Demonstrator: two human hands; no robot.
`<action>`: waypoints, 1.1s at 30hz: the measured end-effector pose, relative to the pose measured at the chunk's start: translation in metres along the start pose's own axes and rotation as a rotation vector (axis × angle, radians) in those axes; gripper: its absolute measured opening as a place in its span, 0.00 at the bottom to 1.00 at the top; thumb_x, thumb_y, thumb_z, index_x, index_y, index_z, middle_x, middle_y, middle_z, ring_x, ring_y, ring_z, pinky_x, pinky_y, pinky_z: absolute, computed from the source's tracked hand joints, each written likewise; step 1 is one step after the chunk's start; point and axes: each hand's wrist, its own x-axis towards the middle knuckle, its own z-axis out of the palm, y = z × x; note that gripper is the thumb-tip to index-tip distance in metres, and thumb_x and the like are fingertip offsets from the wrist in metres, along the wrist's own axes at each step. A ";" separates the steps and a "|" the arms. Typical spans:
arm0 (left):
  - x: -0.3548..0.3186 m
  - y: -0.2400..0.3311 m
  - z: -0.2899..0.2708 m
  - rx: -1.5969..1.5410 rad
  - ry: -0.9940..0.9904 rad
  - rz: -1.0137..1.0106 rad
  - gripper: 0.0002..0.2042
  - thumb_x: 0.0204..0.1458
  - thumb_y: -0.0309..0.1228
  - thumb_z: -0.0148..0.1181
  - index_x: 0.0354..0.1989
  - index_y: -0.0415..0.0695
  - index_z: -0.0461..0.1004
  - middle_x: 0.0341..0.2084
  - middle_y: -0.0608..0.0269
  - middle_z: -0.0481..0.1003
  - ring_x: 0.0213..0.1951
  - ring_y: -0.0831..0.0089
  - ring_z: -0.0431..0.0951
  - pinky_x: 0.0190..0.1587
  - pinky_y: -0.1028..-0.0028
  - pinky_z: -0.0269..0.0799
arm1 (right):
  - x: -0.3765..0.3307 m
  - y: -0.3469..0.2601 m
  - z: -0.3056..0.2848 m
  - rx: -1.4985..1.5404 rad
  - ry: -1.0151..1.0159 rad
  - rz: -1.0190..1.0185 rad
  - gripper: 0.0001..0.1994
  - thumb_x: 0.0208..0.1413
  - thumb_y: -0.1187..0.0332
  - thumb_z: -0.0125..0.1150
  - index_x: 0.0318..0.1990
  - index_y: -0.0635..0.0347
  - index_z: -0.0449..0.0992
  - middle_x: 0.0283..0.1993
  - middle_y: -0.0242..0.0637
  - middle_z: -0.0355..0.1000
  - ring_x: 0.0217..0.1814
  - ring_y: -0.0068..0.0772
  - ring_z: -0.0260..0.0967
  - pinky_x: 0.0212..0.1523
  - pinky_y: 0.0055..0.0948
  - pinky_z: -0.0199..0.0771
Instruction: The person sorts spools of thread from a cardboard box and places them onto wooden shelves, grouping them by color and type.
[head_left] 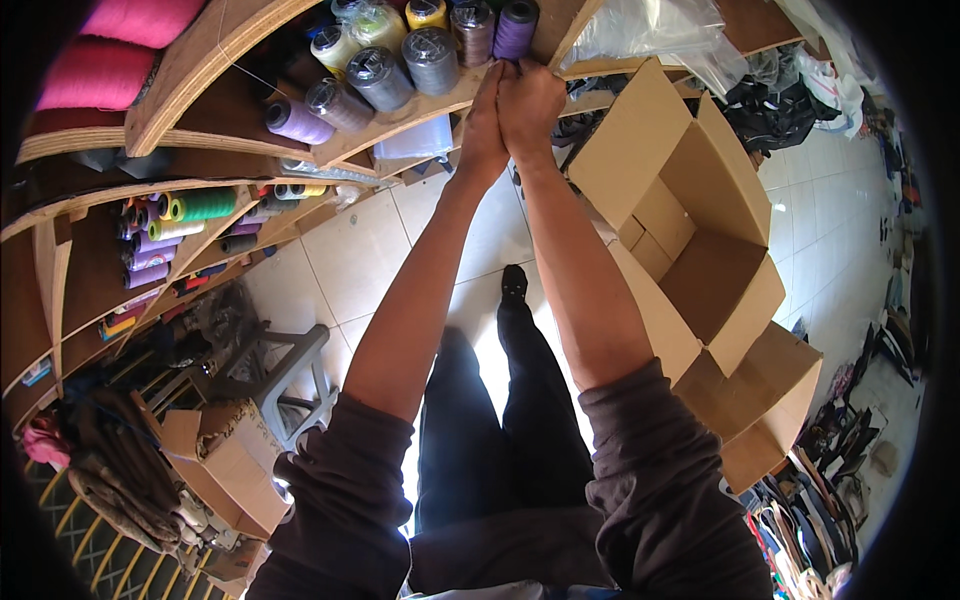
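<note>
Both my arms reach forward to the front edge of a wooden shelf [425, 108]. My left hand [484, 138] and my right hand [531, 106] are pressed against each other there, fingers closed. Whatever lies between them, if anything, is hidden. Just beyond my fingertips stands a purple thread spool [516, 28], with a brownish-mauve spool [472, 35] beside it. Grey plastic-wrapped spools [430, 62] and a lilac spool [298, 122] stand further left on the same shelf.
Open cardboard boxes [715, 290] sit to the right of my arms. Lower left are a grey plastic stool [290, 375] and another carton [232, 465]. Shelves of coloured spools [200, 207] line the left; large pink spools [95, 78] are above. Clear plastic bags [655, 35] lie at upper right.
</note>
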 end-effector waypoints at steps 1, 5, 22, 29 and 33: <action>-0.004 0.006 0.001 -0.171 0.019 -0.024 0.35 0.51 0.24 0.58 0.68 0.47 0.48 0.59 0.53 0.64 0.58 0.63 0.67 0.60 0.70 0.61 | -0.003 -0.004 -0.003 0.025 0.012 0.002 0.07 0.48 0.69 0.57 0.28 0.63 0.79 0.24 0.52 0.73 0.27 0.55 0.73 0.31 0.43 0.73; -0.050 0.044 -0.002 0.074 0.059 0.074 0.34 0.50 0.23 0.59 0.66 0.44 0.51 0.59 0.54 0.64 0.56 0.65 0.68 0.59 0.70 0.61 | -0.029 -0.025 -0.044 0.210 -0.178 0.170 0.08 0.51 0.71 0.54 0.29 0.66 0.78 0.27 0.55 0.73 0.31 0.57 0.73 0.34 0.44 0.73; -0.356 0.251 0.080 -0.297 -0.443 -0.210 0.17 0.40 0.11 0.64 0.42 0.35 0.75 0.40 0.54 0.72 0.41 0.66 0.76 0.44 0.72 0.74 | -0.244 -0.058 -0.471 0.286 -0.045 0.674 0.10 0.50 0.79 0.59 0.42 0.65 0.77 0.34 0.40 0.76 0.32 0.28 0.76 0.32 0.22 0.74; -0.397 0.283 0.203 -0.203 -0.779 -0.050 0.17 0.39 0.12 0.64 0.41 0.35 0.76 0.42 0.51 0.76 0.40 0.66 0.79 0.40 0.73 0.77 | -0.274 0.024 -0.582 0.224 0.229 0.770 0.09 0.49 0.79 0.60 0.40 0.66 0.79 0.30 0.39 0.76 0.28 0.24 0.75 0.29 0.21 0.73; -0.420 0.280 0.277 -0.111 -0.905 -0.209 0.17 0.46 0.16 0.60 0.46 0.35 0.71 0.40 0.53 0.75 0.40 0.66 0.79 0.42 0.72 0.77 | -0.275 0.093 -0.619 0.493 0.265 1.109 0.09 0.51 0.76 0.57 0.39 0.66 0.78 0.31 0.41 0.77 0.30 0.23 0.75 0.30 0.23 0.73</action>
